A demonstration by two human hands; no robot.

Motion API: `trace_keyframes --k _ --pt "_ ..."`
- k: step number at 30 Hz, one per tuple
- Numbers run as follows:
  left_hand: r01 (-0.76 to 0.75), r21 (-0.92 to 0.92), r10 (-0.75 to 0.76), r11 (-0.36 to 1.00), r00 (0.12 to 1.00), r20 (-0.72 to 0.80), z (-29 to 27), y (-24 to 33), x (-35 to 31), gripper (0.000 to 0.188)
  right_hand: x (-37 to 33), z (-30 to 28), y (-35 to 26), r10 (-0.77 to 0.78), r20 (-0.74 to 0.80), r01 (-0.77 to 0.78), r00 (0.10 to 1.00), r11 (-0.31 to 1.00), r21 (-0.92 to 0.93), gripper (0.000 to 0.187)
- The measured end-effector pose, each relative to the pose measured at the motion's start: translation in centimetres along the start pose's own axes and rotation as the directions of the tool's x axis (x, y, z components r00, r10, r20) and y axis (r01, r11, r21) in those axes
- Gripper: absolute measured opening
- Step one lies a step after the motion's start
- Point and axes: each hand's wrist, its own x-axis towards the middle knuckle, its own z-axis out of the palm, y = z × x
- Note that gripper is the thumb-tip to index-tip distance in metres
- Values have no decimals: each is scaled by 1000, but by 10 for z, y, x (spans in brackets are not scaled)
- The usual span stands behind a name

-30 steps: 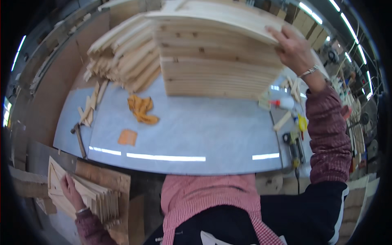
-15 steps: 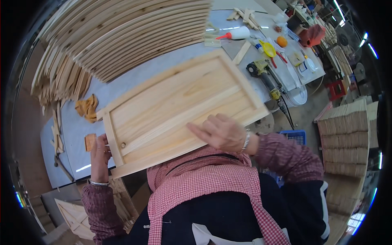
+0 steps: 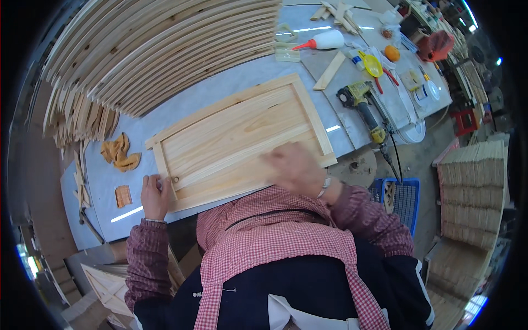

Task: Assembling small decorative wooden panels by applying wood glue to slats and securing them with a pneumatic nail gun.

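From my head, I see the panel [image 3: 236, 132] on the table [image 3: 102, 206] against my front. My left hand [image 3: 155, 198] has bunched fingers at its left end, pinching or not I can't tell; my right hand [image 3: 300, 168], over it, blurs, finger spread unclear.

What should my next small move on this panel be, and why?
Perhaps move your right hand toward the dark knot to feel it: that hand, blurred, is over the panel, and your left hand is at the edge beside the knot.
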Motion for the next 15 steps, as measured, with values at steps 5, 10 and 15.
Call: trace_keyframes --k 5,10,15 --pt "134 -182 -139 974 990 -12 4 -4 7 26 -21 -55 56 245 -344 -349 906 894 -282 31" --pt "82 -172 -91 982 995 -41 -3 -16 12 26 -32 -79 76 358 -348 -470 867 819 -330 27" --pt "99 -354 -119 930 992 -35 -19 -37 17 21 -43 -95 103 410 -402 -569 819 674 -471 26"
